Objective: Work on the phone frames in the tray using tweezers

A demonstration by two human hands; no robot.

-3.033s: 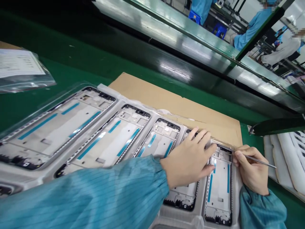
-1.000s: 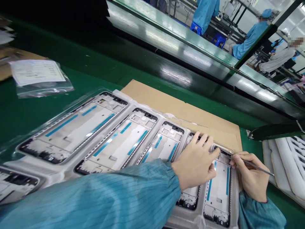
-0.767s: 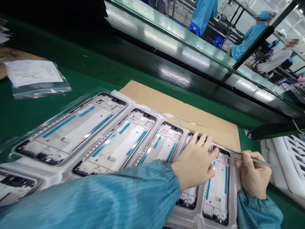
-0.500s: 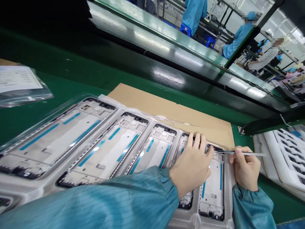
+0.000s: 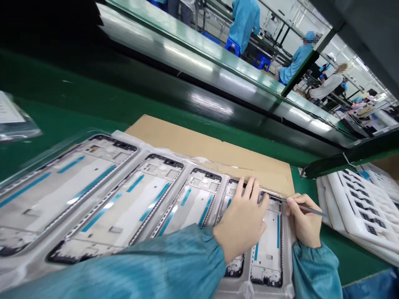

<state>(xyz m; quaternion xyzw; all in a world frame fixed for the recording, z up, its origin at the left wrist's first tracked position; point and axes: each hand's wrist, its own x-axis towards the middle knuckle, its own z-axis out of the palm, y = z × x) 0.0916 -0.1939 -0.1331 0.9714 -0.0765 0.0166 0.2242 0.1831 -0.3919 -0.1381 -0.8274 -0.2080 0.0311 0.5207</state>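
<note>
A clear plastic tray [image 5: 146, 155] holds a row of several grey phone frames with blue strips. My left hand [image 5: 241, 222] lies flat, fingers together, across the second frame from the right, its fingertips at the top of the rightmost frame [image 5: 268, 245]. My right hand [image 5: 305, 222] is closed on thin metal tweezers [image 5: 307, 209], whose tips touch the top edge of that rightmost frame. Both arms wear blue striped sleeves.
A brown cardboard sheet [image 5: 199, 143] lies under the tray on the green mat [image 5: 77, 104]. White foam trays [image 5: 355, 207] are stacked at the right. A bagged paper [image 5: 12, 122] sits far left. A conveyor rail [image 5: 218, 79] runs behind; people in blue coats sit beyond it.
The view has swung right and tilted, shifting the tray and bag leftward. Both hands stay at the top of the rightmost frame, the tweezers still at its upper edge.
</note>
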